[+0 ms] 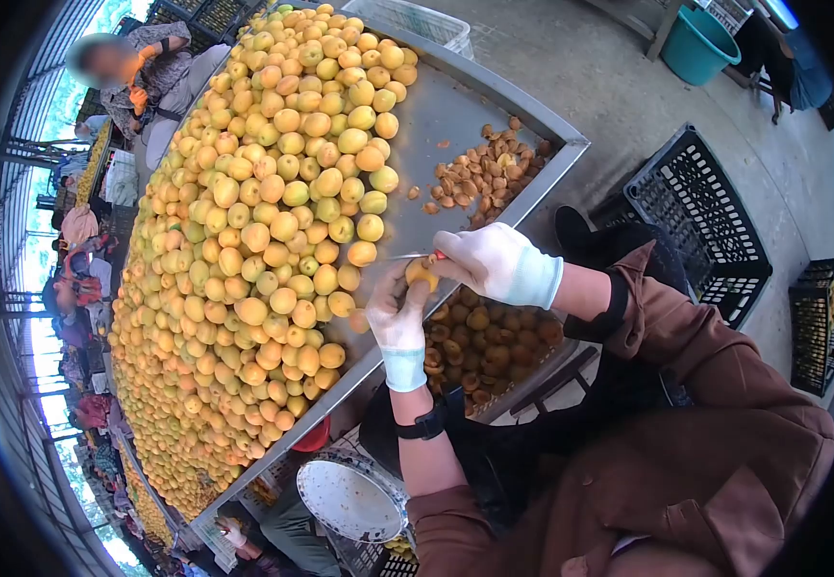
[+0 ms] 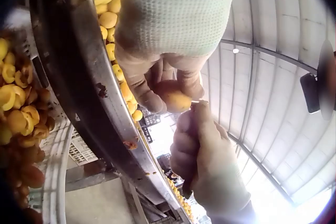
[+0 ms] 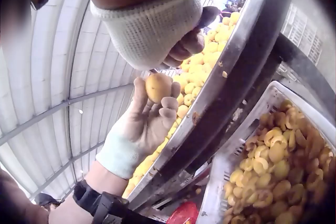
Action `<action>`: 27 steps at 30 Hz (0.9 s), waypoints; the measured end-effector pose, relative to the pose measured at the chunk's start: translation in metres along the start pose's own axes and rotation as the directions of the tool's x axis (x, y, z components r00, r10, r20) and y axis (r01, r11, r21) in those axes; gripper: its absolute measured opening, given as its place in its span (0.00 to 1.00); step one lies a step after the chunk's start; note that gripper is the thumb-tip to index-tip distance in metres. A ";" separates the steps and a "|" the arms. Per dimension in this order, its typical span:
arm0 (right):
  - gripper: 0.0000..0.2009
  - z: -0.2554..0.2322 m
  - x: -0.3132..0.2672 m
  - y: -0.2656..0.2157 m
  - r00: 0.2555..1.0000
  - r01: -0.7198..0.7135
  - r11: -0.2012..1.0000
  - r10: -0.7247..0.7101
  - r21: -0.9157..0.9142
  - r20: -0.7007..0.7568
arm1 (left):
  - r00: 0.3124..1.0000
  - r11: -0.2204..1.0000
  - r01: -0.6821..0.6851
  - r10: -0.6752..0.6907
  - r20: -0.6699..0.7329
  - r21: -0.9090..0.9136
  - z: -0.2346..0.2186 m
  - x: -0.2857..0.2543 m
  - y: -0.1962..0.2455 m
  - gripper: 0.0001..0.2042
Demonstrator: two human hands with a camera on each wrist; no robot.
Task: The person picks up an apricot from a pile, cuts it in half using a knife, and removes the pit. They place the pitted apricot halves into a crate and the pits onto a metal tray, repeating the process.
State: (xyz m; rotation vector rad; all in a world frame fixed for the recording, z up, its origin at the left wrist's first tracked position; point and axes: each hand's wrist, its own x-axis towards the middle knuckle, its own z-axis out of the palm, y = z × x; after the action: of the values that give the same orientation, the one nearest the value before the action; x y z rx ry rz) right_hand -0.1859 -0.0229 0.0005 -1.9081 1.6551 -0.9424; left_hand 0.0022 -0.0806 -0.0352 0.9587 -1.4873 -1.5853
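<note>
My left hand point(image 1: 399, 322) is pinching one whole apricot point(image 1: 422, 274) between thumb and fingertips, with the fruit sitting at the end of that grip, on the side facing my right hand point(image 1: 494, 262). My right grip is curling round the red handle of a small knife point(image 1: 439, 255), whose thin blade is pointing leftward over the apricot, seen from my head. Both hands are meeting at the fruit, the left one touching it and the right one just beside it. In the left wrist view the metal is reaching the skin, though I cannot tell whether it is cutting in. The apricot is looking nearly round, so its long axis is hard to read.

All this is hanging over the near edge of the metal table point(image 1: 436, 115), which is carrying a great heap of whole apricots point(image 1: 273, 212) to my left and a pile of brown pits point(image 1: 484, 178) in its corner. Below that edge a white crate point(image 3: 215, 176) is holding many opened apricots point(image 3: 278, 166). A black crate point(image 1: 715, 197) is standing on the floor to my right.
</note>
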 end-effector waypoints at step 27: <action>0.22 0.018 0.014 0.037 0.718 -0.686 -0.354 -0.185 0.636 0.671 | 0.957 0.984 -0.162 0.138 -0.253 -0.075 0.019 0.007 -0.007 0.18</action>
State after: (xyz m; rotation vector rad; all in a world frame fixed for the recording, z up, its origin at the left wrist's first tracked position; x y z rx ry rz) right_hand -0.1970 -0.0453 -0.0349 -0.2333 0.2947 -0.8068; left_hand -0.0178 -0.0784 -0.0413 0.9285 -1.2691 -1.3609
